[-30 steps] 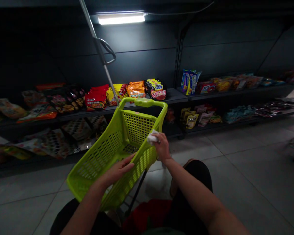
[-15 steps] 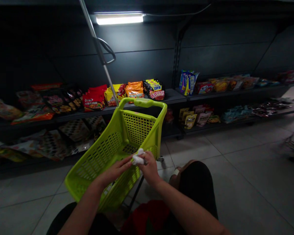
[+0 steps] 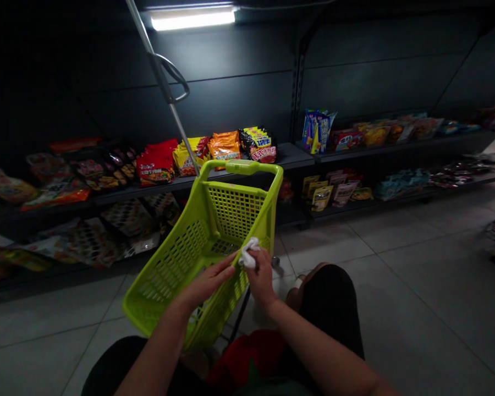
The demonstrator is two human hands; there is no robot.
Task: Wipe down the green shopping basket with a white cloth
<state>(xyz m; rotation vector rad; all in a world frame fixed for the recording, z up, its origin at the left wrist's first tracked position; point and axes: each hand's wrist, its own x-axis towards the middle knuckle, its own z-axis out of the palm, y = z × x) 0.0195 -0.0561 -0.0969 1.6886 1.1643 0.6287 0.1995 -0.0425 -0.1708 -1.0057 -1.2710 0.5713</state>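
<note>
Head view: your right hand [image 3: 262, 279] is clenched on a crumpled white paper tissue [image 3: 248, 253] over the lime-green plastic mesh basket [image 3: 235, 212]; your left hand [image 3: 206, 285] is open, apparently not touching the tissue.

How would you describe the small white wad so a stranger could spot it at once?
Start at the lime-green plastic shopping basket in front of the snack shelves. Look to its near right side, where the person's right hand rises over the rim. Pinched in those fingers is a crumpled white tissue or cloth, small and plain, unlike the bright packets on the shelves.
</note>
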